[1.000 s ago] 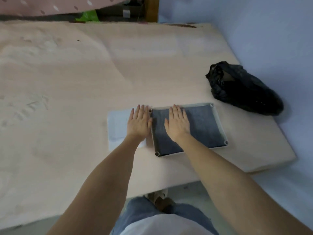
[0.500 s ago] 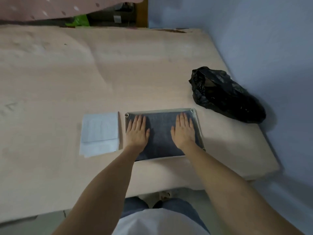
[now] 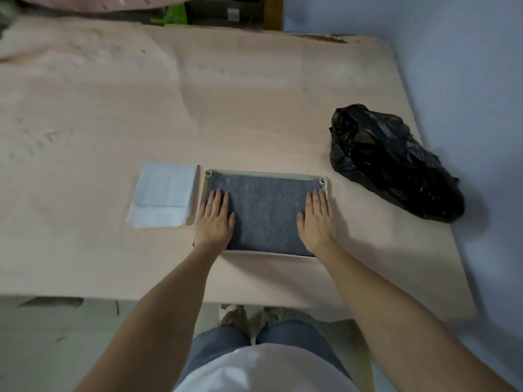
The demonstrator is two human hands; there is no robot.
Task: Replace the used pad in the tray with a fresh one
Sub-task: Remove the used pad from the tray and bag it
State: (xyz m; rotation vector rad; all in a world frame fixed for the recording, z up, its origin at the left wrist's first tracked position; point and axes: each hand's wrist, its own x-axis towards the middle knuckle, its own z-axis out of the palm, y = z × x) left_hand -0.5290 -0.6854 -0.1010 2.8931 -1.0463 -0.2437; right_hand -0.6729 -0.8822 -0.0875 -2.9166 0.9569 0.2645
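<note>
Tray [image 3: 266,174] sits near the front edge of the desk [image 3: 198,108], toward its right half, long side parallel to that edge. Pale rim, small round posts at the two far corners. A dark grey pad [image 3: 266,210] lies flat inside it and fills it wall to wall.

I see both hands laid flat on the pad, fingers straight and close together, pointing away from the body, holding nothing. Left hand [image 3: 215,219] rests on the pad's left end, its outer edge over the tray's left wall. Right hand [image 3: 318,219] rests on the pad's right end, fingertips near the far right corner post. The two are well apart, with bare pad between them.

Folded white pad [image 3: 162,195] lies flat on the desk just beside the tray's left wall, not touching it as far as I can tell.

Crumpled black plastic bag [image 3: 393,162] sits on the desk near its right edge, beyond and right of the tray, apart from it.
</note>
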